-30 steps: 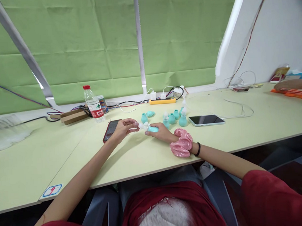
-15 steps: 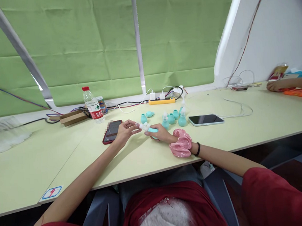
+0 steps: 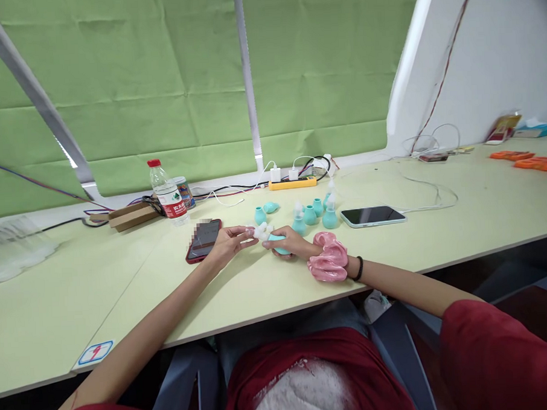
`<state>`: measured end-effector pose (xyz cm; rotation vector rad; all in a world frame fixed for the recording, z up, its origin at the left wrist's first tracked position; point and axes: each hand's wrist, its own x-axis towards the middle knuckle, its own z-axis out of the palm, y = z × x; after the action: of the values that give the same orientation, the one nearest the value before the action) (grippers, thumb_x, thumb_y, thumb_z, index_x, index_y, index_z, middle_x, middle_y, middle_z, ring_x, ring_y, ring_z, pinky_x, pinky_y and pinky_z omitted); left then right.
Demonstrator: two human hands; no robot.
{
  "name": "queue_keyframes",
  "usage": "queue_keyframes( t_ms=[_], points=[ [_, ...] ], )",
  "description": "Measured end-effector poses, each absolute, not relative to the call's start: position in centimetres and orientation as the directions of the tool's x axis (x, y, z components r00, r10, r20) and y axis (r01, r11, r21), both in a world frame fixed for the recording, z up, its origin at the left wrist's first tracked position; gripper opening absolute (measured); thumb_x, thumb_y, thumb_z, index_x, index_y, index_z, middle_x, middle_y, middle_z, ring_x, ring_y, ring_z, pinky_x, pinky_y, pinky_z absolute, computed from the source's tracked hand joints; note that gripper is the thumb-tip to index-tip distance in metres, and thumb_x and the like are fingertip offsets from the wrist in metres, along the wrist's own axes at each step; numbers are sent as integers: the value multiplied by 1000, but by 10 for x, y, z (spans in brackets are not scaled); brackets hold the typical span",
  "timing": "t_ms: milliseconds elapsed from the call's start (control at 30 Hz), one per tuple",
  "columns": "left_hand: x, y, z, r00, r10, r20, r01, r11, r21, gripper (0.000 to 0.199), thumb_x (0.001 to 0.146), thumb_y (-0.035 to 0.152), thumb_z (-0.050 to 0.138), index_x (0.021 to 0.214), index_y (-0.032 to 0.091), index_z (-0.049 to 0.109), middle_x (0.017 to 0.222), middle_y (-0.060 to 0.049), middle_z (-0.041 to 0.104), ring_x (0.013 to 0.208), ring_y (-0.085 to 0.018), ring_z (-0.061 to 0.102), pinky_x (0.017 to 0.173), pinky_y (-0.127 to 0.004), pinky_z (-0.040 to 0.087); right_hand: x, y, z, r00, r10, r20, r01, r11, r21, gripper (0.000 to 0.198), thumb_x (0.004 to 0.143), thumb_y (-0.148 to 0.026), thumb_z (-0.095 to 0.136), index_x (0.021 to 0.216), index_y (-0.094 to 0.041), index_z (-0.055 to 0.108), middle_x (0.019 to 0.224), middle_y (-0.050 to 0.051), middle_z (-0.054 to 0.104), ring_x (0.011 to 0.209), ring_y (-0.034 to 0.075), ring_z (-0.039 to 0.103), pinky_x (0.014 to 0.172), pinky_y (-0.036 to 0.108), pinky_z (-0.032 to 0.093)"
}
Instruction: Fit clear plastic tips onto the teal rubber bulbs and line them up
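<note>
Over the table (image 3: 241,297), my right hand (image 3: 297,242) is wrapped round a teal squeeze bulb (image 3: 279,247), lying on its side with its neck to the left. My left hand (image 3: 230,243) pinches a translucent white plastic tip (image 3: 261,231) at the bulb's neck. Whether tip and bulb are joined cannot be made out. Behind my right hand stand several more bulbs: one with a clear tip (image 3: 298,219), another tipped one (image 3: 329,214), and an open-necked one (image 3: 309,215). Farther left, a bulb stands upright (image 3: 260,216) beside one lying down (image 3: 270,207).
A red-cased phone (image 3: 204,241) lies by my left hand, a white-edged phone (image 3: 374,216) to the right. At the back are a water bottle (image 3: 168,194), a can (image 3: 183,191), a cardboard box (image 3: 135,216) and a yellow power strip (image 3: 293,183). Orange objects (image 3: 537,164) lie far right.
My left hand has shifted slightly right, and the white tip now sits closer to the bulb's neck. Another person's hand has left the orange objects at the far right.
</note>
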<state>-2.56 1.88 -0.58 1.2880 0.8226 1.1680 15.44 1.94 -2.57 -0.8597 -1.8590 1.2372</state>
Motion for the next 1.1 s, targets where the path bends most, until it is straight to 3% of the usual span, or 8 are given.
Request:
queue_keyframes(
  t_ms=[433,667,800,900,1000,1100],
  points=[
    [-25,17,-5,269,947,175,-199,-124,972,21,50,25,72,63,11,64,84,-7,63,78,-18,58,79,-40,47,155,13,-19,-482,865,141,147,238,-960,34,58,-44,61,60,-13,48,41,-5,42,31,3,31,30,17,19],
    [-17,9,6,252,937,242,-179,-200,963,24,55,27,69,71,10,65,91,-8,61,81,-19,57,81,-39,46,155,6,-8,-530,809,254,42,324,-945,32,63,-44,57,60,-14,45,44,-6,39,33,2,29,32,17,19],
    [-12,4,18,203,930,307,-157,-279,947,21,60,27,65,75,12,65,95,-6,60,80,-18,57,79,-36,47,154,3,-3,-520,806,283,-23,318,-948,30,64,-42,58,68,-14,48,57,-3,48,37,2,37,33,15,28],
    [-20,18,36,34,914,404,-138,-396,908,22,59,28,66,73,11,63,88,-5,62,74,-16,57,74,-34,49,154,6,-7,-487,844,227,-42,237,-971,38,62,-43,61,86,-17,46,71,0,55,42,6,48,37,18,40],
    [-34,46,53,-89,837,540,19,-540,841,27,60,34,62,75,11,62,75,-4,62,66,-13,57,68,-31,49,154,12,-15,-465,870,161,11,188,-982,49,59,-43,64,96,-19,42,72,0,55,40,7,50,35,20,43],
    [-43,76,58,-98,782,615,305,-565,767,26,59,37,59,64,11,59,63,-2,60,59,-12,55,57,-24,46,153,15,-21,-528,841,118,104,201,-974,44,59,-42,65,89,-17,46,67,-1,55,39,6,50,33,18,42]
  ],
)
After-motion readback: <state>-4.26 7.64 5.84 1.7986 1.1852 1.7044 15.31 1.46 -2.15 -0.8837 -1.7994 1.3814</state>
